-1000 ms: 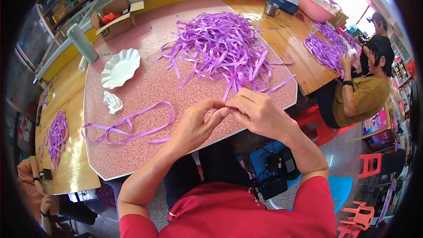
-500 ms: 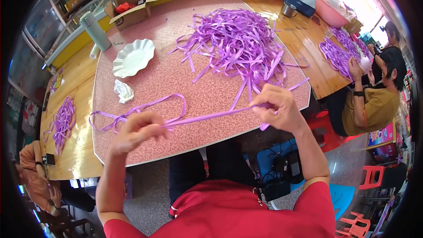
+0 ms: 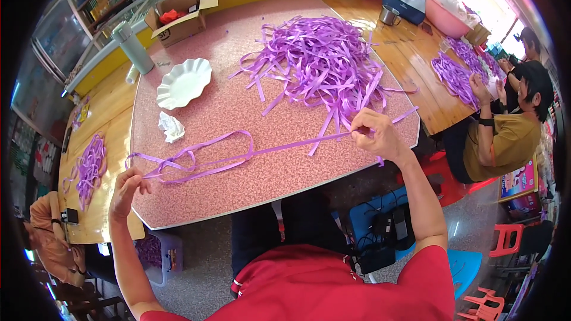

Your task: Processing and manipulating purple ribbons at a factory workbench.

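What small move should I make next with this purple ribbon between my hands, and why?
Perhaps lower your left hand and lay the stretched strand by the looped ribbon: the strand runs straight from your right hand toward your left, crossing the loop in this view.

The mottled pink, pale-edged tabletop bears a heap of flat purple ribbons toward the far right, a looped purple ribbon at front left, a white scalloped plate, a crumpled white tissue and, behind, an open cardboard box.
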